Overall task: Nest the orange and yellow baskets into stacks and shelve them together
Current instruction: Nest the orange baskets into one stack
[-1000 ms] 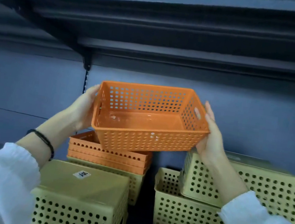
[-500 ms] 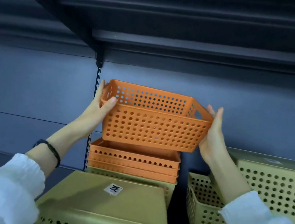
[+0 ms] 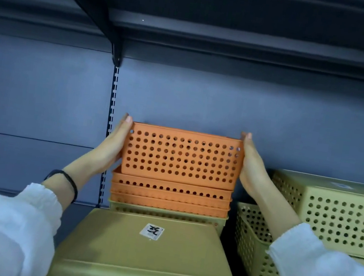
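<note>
I hold an orange perforated basket upright between my two hands. My left hand lies flat against its left end and my right hand against its right end, fingers straight and pointing up. The basket's bottom sits in the mouth of a nested stack of orange baskets. That stack rests in a yellow basket at the back of the shelf.
An upturned yellow basket with a label stands in front of the stack. At the right, another upturned yellow basket lies on an upright yellow one. A dark shelf and its bracket hang overhead.
The orange basket has gone from tilted toward me to level and come down onto the orange stack. My hands moved down with it, and the left thumb has left the basket's front.
</note>
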A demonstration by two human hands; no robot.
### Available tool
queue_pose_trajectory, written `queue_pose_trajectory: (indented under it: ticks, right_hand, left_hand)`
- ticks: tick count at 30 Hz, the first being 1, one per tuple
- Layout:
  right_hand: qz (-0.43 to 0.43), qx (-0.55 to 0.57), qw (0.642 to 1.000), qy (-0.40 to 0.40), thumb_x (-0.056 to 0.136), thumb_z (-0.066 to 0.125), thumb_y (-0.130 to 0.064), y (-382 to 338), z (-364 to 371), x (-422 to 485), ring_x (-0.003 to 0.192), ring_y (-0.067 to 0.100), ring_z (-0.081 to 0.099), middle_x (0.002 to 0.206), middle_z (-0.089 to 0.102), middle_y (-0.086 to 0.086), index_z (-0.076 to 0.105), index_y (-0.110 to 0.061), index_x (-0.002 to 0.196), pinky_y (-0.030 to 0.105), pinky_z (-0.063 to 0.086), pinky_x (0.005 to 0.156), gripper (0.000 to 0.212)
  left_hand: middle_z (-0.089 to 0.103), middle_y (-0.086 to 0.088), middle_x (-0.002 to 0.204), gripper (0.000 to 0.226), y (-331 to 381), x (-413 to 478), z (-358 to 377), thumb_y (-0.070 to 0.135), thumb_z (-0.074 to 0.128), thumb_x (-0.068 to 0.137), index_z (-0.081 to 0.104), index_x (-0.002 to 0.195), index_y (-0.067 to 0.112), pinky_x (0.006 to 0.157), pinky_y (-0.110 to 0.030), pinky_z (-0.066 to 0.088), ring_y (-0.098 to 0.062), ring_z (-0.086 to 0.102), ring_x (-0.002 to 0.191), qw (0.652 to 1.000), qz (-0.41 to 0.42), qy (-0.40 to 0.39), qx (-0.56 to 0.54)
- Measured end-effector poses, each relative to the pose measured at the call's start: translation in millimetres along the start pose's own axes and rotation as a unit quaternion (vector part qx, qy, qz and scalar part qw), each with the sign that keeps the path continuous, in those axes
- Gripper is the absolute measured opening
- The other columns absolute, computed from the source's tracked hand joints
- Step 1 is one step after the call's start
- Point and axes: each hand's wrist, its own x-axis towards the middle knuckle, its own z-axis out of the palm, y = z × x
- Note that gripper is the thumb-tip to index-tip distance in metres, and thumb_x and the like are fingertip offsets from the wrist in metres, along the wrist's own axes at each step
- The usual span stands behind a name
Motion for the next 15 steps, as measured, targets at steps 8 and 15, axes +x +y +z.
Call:
queue_pose_trajectory:
  ticks: [8,15]
  right_hand:
    - [-0.024,-0.175,0.984,-0.022,0.084,0.02,-0.075,25.2,-3.1,-22.3,0.133,0.008,0.034,0.143,0.039,-0.011,0.032,-0.031,0.145,0.037,0.024,0.113,0.076]
    - [0.03,-0.198,0.979,-0.031,0.095,0.016,-0.059,61.6,-6.0,-46.4,0.129,0.011,0.041,0.138,0.046,-0.009,0.038,-0.032,0.138,0.037,0.027,0.113,0.055]
  left_hand:
    - [0.032,0.001,0.161,0.111,-35.0,-17.6,-12.3,0.097,0.032,0.065,0.019,0.156,0.036,0.12,-0.048,0.019,-0.019,0.03,0.147,0.993,-0.015,-0.02,0.118]
    - [0.034,0.009,0.156,0.096,-67.7,-53.0,-13.1,0.093,0.042,0.063,0.01,0.147,0.059,0.118,-0.05,0.025,-0.018,0.035,0.142,0.994,-0.037,-0.037,0.1]
